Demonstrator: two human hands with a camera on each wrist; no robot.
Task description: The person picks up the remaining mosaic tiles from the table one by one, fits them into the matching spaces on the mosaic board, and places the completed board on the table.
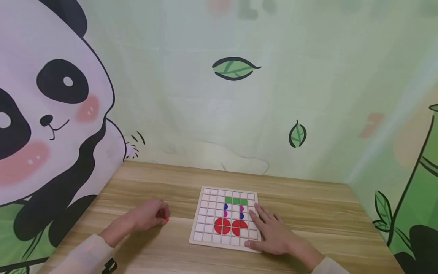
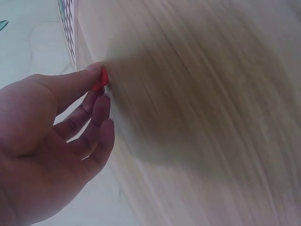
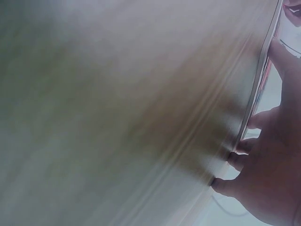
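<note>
My left hand (image 1: 150, 215) pinches a small red piece (image 2: 101, 80) between thumb and fingertip, low over the table and left of the board. A square grid board (image 1: 199, 227) with pale cells lies flat in the middle. On it two red discs (image 1: 222, 226) made of quarter pieces sit side by side. Above them are blue and magenta half-rounds (image 1: 242, 208) in two columns, then a row of green squares (image 1: 236, 200). My right hand (image 1: 273, 234) lies with fingers spread along the board's right edge, thumb and index finger on the board.
The wood-grain table (image 1: 164, 251) reaches back to a green printed cloth (image 1: 178, 95) with a panda and leaves. A small black object (image 1: 109, 265) shows beside the left sleeve (image 1: 85, 253) at the table's front.
</note>
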